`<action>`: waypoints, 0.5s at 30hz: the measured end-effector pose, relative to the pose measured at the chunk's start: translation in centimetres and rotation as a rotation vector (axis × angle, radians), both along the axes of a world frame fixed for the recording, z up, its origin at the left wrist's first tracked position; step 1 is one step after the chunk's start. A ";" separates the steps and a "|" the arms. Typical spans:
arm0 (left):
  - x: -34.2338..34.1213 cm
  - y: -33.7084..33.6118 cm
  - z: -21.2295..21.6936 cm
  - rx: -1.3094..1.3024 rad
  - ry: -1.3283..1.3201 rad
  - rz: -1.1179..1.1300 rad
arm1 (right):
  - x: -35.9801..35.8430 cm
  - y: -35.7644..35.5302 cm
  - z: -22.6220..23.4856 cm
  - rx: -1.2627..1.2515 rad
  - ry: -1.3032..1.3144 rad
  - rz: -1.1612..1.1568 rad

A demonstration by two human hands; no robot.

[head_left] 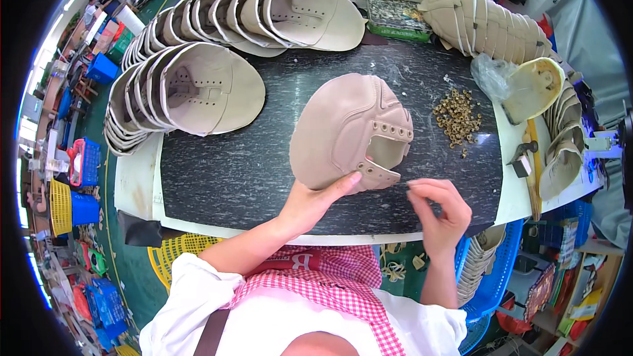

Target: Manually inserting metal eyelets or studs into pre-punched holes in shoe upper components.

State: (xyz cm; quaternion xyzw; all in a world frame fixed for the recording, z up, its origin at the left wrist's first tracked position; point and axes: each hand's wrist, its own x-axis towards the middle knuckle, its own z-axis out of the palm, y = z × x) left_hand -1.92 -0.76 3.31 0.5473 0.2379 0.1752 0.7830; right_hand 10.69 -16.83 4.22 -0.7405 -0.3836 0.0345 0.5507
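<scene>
My left hand [323, 199] grips a beige shoe upper [333, 135] by its lower edge, thumb on the outside and the other fingers hidden beneath. The upper is held over the dark tabletop. One side of its lacing opening has a row of metal-rimmed holes; the nearer side has a couple of rimmed holes, then smaller plain ones. Just right of that nearer flap, apart from it, is my right hand [440, 211], thumb and fingers drawn together in a pinch. Whatever is between those fingertips is too small to make out. A loose pile of brass eyelets [457, 116] lies beyond my right hand.
Nested shoe uppers stand at the left [217, 89], the far left [310, 13] and the far right [488, 23]. A cream tray [537, 89], a clear plastic bag [493, 76] and a hammer [523, 161] are on the right. A blue crate [508, 267] is below the table edge.
</scene>
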 end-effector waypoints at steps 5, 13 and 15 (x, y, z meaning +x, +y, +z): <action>-0.1 0.1 -0.1 0.053 0.027 -0.009 | 0.7 4.2 -0.1 0.072 0.053 0.253; 0.3 -0.8 -1.0 0.137 -0.263 -0.131 | -0.1 3.8 -1.7 0.329 0.589 0.273; 0.4 0.1 -1.2 0.244 -0.121 -0.292 | -0.4 3.4 -2.1 0.309 0.564 0.243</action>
